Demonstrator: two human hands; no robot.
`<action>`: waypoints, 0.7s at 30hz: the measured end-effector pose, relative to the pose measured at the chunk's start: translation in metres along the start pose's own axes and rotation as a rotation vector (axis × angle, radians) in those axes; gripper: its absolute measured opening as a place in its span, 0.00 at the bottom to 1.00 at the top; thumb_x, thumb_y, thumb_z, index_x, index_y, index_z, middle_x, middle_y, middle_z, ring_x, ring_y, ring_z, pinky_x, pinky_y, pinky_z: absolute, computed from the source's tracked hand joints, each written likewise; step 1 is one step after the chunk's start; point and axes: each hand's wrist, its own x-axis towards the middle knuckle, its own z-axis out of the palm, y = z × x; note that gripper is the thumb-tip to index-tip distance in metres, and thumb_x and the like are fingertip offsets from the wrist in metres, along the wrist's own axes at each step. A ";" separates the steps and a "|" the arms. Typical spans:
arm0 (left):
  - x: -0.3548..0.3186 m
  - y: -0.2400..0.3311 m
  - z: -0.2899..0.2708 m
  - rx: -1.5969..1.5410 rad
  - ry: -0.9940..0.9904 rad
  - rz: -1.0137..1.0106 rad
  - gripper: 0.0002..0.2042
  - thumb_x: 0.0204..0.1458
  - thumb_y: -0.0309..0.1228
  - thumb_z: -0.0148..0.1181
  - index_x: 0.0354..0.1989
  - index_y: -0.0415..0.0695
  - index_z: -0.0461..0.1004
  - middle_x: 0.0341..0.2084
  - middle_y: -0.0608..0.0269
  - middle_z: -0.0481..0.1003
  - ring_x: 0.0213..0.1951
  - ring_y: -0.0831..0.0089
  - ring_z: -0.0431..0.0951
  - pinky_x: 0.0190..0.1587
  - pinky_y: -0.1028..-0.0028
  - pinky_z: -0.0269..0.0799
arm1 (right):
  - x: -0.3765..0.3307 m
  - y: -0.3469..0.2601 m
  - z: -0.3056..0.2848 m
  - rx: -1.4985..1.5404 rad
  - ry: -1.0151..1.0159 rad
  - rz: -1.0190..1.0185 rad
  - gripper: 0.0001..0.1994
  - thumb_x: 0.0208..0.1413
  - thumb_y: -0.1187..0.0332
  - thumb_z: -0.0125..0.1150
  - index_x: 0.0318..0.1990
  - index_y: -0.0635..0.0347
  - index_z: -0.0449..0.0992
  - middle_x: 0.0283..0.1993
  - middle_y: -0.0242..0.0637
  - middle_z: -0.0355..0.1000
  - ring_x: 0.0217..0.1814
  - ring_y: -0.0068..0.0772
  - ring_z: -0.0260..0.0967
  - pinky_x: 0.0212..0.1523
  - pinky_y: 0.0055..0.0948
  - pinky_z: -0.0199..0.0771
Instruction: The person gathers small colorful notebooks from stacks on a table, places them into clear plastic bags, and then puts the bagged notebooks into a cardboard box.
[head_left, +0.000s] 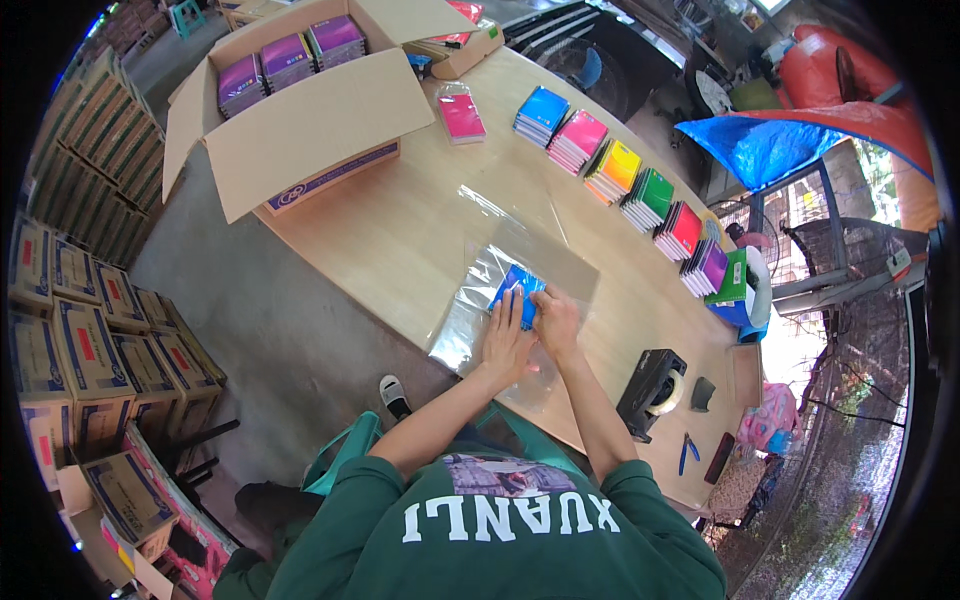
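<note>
A small blue notebook (522, 281) lies on a pile of clear plastic bags (462, 322) at the near side of the wooden table. My left hand (509, 341) rests on it with the fingers stretched flat across its cover. At the notebook's right edge is my right hand (556, 322), its fingers curled in and closed on that edge. Whether the notebook is inside a bag or on top of one is hard to tell through the shine. Both palms hide the notebook's near part.
Stacks of blue (541, 113), pink (577, 140), yellow (612, 170), green (648, 198), red (678, 230) and purple notebooks (704, 268) line the far right edge. An open carton (310, 150) holds purple packs. A tape dispenser (650, 393), pliers (689, 452) and phone (718, 458) lie at right.
</note>
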 end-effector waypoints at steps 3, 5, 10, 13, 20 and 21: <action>0.002 -0.006 0.003 0.036 -0.048 0.004 0.29 0.35 0.52 0.74 0.47 0.53 0.78 0.71 0.34 0.35 0.72 0.38 0.33 0.72 0.48 0.32 | 0.000 -0.002 0.002 -0.003 -0.017 0.031 0.05 0.42 0.77 0.60 0.28 0.59 0.78 0.30 0.41 0.70 0.35 0.47 0.71 0.35 0.43 0.71; 0.005 -0.007 0.002 0.042 -0.104 -0.006 0.31 0.35 0.51 0.74 0.49 0.51 0.77 0.72 0.36 0.35 0.72 0.38 0.32 0.72 0.48 0.31 | -0.001 -0.006 0.001 -0.018 -0.058 0.062 0.04 0.41 0.77 0.60 0.27 0.59 0.78 0.30 0.41 0.70 0.35 0.47 0.71 0.34 0.43 0.70; 0.011 -0.003 0.004 0.006 -0.137 -0.027 0.38 0.38 0.50 0.72 0.58 0.43 0.72 0.72 0.37 0.34 0.73 0.39 0.32 0.72 0.49 0.30 | -0.006 -0.007 0.004 -0.031 -0.032 0.065 0.04 0.42 0.77 0.59 0.27 0.58 0.77 0.29 0.39 0.70 0.35 0.45 0.71 0.33 0.42 0.71; 0.009 -0.011 0.033 0.077 0.109 -0.024 0.38 0.41 0.50 0.70 0.60 0.40 0.70 0.72 0.35 0.34 0.73 0.40 0.31 0.72 0.49 0.31 | -0.002 -0.012 0.007 -0.118 -0.109 0.001 0.07 0.43 0.75 0.59 0.32 0.58 0.78 0.33 0.37 0.70 0.38 0.42 0.71 0.34 0.40 0.73; -0.035 -0.045 0.005 -0.174 0.319 0.098 0.24 0.47 0.28 0.61 0.57 0.50 0.73 0.69 0.54 0.56 0.71 0.53 0.52 0.70 0.44 0.30 | -0.028 -0.023 -0.014 -0.321 -0.227 -0.072 0.20 0.47 0.71 0.58 0.49 0.72 0.72 0.45 0.45 0.66 0.48 0.43 0.67 0.45 0.38 0.73; -0.032 -0.049 -0.002 -0.241 0.315 0.140 0.25 0.46 0.23 0.58 0.57 0.51 0.72 0.67 0.56 0.60 0.70 0.54 0.55 0.70 0.44 0.31 | -0.028 -0.026 -0.012 -0.276 -0.179 -0.053 0.21 0.48 0.71 0.57 0.50 0.74 0.71 0.46 0.46 0.66 0.49 0.43 0.67 0.47 0.39 0.72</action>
